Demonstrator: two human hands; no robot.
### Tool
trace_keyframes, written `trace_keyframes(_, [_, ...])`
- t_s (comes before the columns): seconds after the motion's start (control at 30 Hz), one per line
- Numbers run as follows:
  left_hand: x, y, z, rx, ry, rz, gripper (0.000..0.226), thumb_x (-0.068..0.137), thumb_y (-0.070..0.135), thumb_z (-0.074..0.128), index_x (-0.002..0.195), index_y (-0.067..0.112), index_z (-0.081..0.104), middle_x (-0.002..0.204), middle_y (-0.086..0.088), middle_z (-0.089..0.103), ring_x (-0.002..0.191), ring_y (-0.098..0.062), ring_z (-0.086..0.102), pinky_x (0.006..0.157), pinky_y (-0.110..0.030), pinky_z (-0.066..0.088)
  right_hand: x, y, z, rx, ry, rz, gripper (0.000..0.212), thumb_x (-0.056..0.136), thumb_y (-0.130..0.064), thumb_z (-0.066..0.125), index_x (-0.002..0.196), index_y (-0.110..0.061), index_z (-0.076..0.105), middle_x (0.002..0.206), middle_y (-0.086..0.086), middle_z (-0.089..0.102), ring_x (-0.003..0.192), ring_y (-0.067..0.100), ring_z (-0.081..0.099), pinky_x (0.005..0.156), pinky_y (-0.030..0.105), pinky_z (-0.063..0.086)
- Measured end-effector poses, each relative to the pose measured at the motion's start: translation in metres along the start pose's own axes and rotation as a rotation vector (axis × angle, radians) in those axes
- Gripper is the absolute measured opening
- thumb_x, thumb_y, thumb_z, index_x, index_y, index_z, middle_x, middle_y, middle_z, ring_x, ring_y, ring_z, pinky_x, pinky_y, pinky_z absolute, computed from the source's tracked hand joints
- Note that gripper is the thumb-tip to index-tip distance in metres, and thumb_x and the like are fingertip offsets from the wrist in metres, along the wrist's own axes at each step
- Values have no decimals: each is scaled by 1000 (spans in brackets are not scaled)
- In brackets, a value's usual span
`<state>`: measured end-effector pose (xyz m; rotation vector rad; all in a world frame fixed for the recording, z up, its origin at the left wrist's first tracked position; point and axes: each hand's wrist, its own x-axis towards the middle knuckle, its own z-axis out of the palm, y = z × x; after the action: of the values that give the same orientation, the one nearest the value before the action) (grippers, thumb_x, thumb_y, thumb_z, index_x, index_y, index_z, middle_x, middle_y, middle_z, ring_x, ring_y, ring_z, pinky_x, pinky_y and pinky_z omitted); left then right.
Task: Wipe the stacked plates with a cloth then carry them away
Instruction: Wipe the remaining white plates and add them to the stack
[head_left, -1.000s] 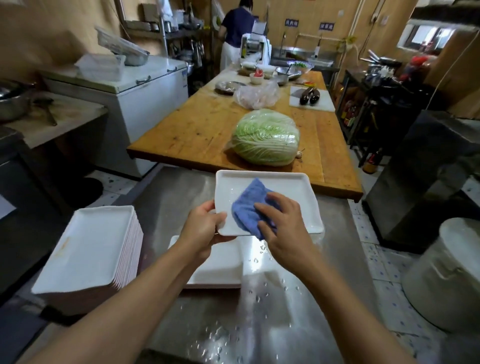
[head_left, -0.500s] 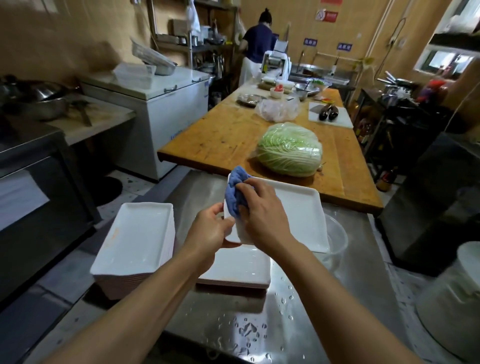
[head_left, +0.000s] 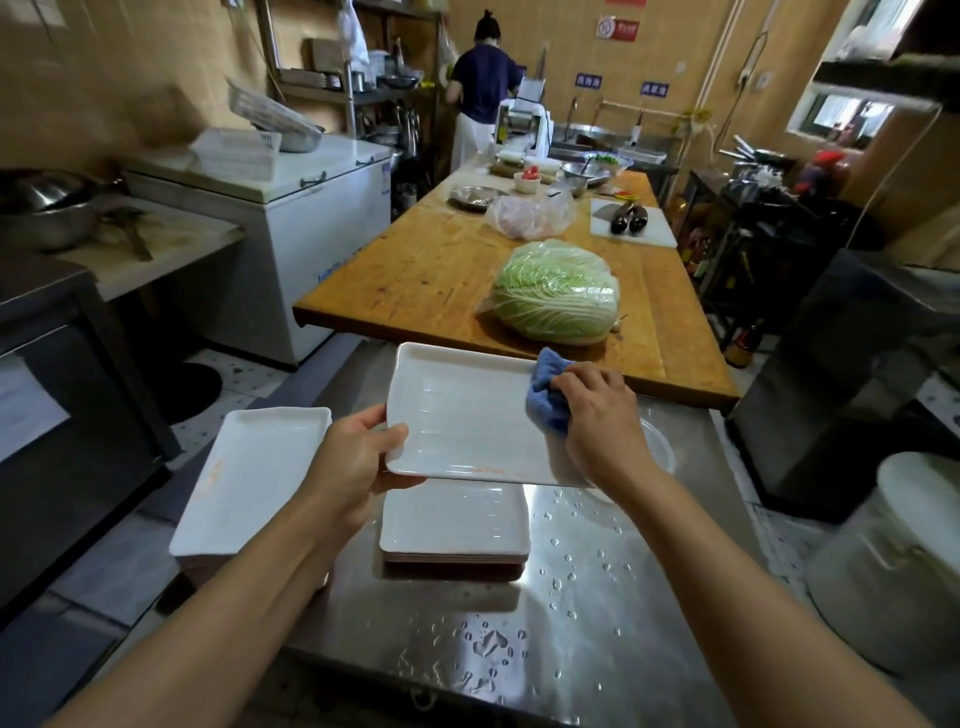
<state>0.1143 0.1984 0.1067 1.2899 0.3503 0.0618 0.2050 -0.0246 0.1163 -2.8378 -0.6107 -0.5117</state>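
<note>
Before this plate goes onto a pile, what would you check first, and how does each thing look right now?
1. Left hand grips the plate: ok.
2. Right hand holds the cloth at the plate's right edge: ok.
3. Plate dry: not ok, streaks show.
4. Underside wiped: cannot tell.
5. Left stack top free: ok.
6. Steel table dry: not ok, droplets.

Both forearms bare to the frame's edge (no sleeves in view), left hand (head_left: 358, 462) and right hand (head_left: 597, 421) ungloved.
</note>
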Motion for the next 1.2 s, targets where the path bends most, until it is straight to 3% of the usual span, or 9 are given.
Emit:
trace_keyframes(0.07, [2,-3,-1,-41,3,-13,26,93,-1,44,107,14,61,102,-7,68,93,-25,63,53,-31,55,-11,5,-1,-12,-46,-37,28,89,-16,55,116,-18,57,125,-1,51,111,21,36,87,29,29])
trace_keyframes(0.2, [7,-2,6,-144,29,-23,28,92,-4,43,102,14,62,98,-7,68,88,-24,64,53,-32,56,-37,-2,-3,209,-31,-44,26,85,2,50,103,-12,63,113,4,58,102,22,39,83,35,36])
trace_keyframes(0.33, [7,0,20,-111,44,-1,27,93,-3,43,111,11,57,105,-9,63,93,-27,60,56,-36,55,-51,-28,-3,339,-26,-113,23,85,1,54,104,-8,63,110,8,58,95,26,45,81,34,37])
trace_keyframes(0.43, [2,-2,32,-118,31,21,26,95,-2,41,108,12,58,100,-9,65,85,-25,64,58,-37,55,-56,-58,-3,397,-7,-206,25,83,-3,59,106,-9,63,113,8,59,99,27,47,83,37,41])
trace_keyframes(0.6, [-2,-5,38,-130,28,37,23,98,5,40,115,11,55,100,-9,66,88,-23,66,62,-32,56,-55,-91,1,334,112,-258,30,79,-6,64,108,-10,65,110,11,61,95,30,52,75,41,44])
trace_keyframes(0.8, [5,0,24,-65,117,5,23,97,4,41,113,5,57,99,-13,64,83,-25,64,63,-40,55,-53,-52,0,160,84,-309,41,66,-1,75,103,-14,65,105,7,62,89,30,58,72,40,48])
trace_keyframes(0.97, [13,3,10,-28,194,-34,23,97,4,42,114,5,58,106,-13,63,94,-28,60,61,-39,53,-59,-11,-4,125,108,-274,43,65,0,78,103,-15,66,105,5,64,94,29,61,84,40,45])
trace_keyframes(1.2, [27,11,3,24,131,-87,20,97,3,41,108,5,58,95,-12,63,83,-24,60,58,-37,50,-66,17,-13,53,130,-391,45,63,3,82,104,-10,68,107,6,67,104,26,62,98,44,45])
